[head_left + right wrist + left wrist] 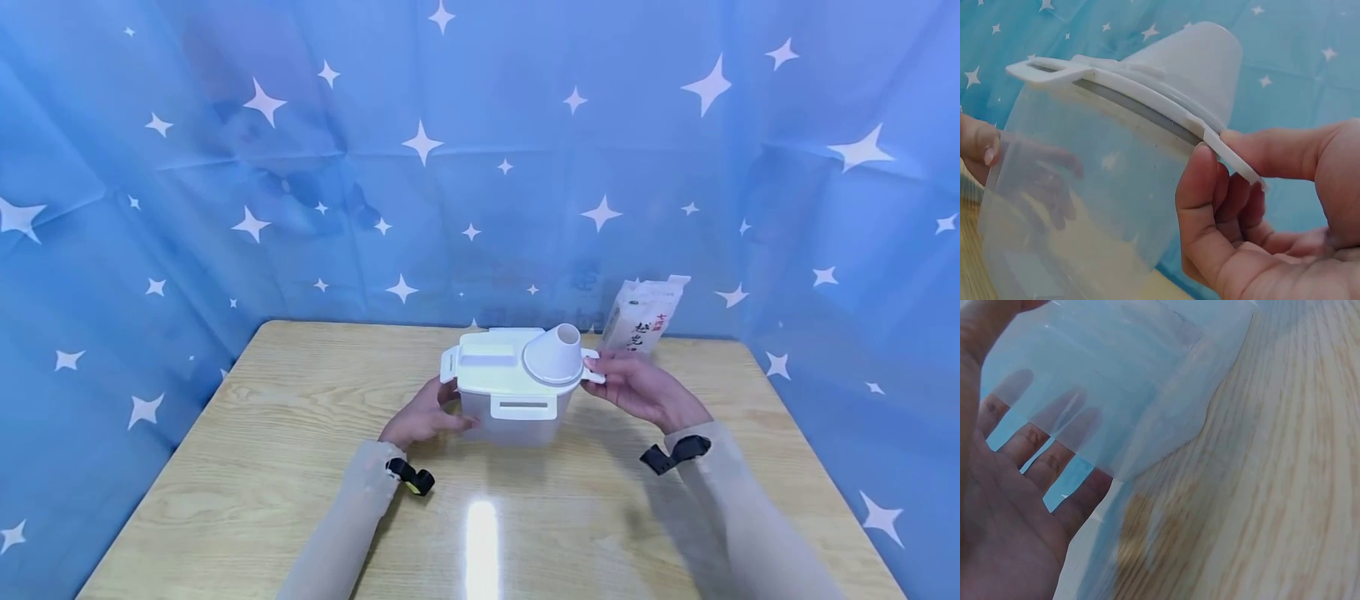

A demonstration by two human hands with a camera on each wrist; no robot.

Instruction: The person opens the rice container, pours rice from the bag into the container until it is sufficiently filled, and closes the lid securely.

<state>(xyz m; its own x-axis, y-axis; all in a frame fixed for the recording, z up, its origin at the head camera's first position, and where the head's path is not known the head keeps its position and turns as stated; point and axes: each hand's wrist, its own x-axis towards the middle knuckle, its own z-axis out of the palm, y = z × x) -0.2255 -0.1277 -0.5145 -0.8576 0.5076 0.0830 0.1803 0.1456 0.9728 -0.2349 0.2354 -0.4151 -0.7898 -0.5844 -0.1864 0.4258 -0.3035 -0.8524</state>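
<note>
Toward the far edge of the wood-grained table [247, 450], a left hand [427, 412] grasps the left side of a cloudy, boxy plastic container [517, 429]; on its smooth white lid [480, 375] sits a tapering spout [553, 358], and a right hand [637, 387] pinches the right-end latch [1230, 154] before a white printed bag [641, 315].

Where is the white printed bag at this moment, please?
In the head view, the bag is near the back edge of the table, right of the container and behind the right hand.

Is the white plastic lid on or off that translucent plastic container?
On: the white plastic lid covers the translucent plastic container, front flap sticking outward.
</note>
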